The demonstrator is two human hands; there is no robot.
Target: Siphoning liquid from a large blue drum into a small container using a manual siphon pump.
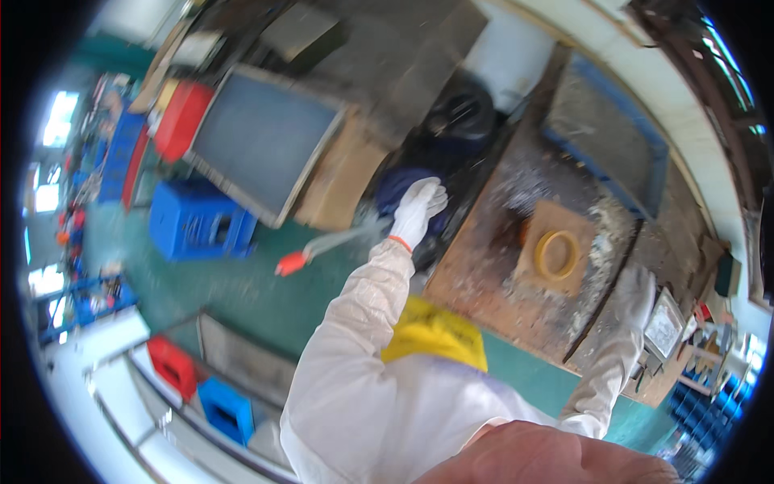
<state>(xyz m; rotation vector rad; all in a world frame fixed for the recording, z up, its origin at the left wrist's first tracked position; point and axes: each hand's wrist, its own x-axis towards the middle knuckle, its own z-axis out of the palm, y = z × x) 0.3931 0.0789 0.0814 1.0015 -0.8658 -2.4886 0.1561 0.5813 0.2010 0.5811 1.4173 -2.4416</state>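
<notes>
My left hand [418,211], in a white glove with an orange cuff edge, reaches over the gap between two worktops. Its fingers are curled, and what they hold, if anything, is hidden. Just beyond it are a dark blue round thing [397,187] and a black container [461,109]. A translucent strip with a red end [292,263] runs toward that wrist; whether they touch I cannot tell. My right hand [634,292], also gloved, is blurred at the right side of the wooden worktop [476,266]. A yellow ring [557,255] lies on a brown board [528,274] between the hands.
A blue-edged tray [663,173] lies at the worktop's back. To the left are a framed grey panel [262,133], a cardboard piece [343,177], a blue stool [189,222] and a red container [181,121]. A yellow thing [435,335] is below my left arm.
</notes>
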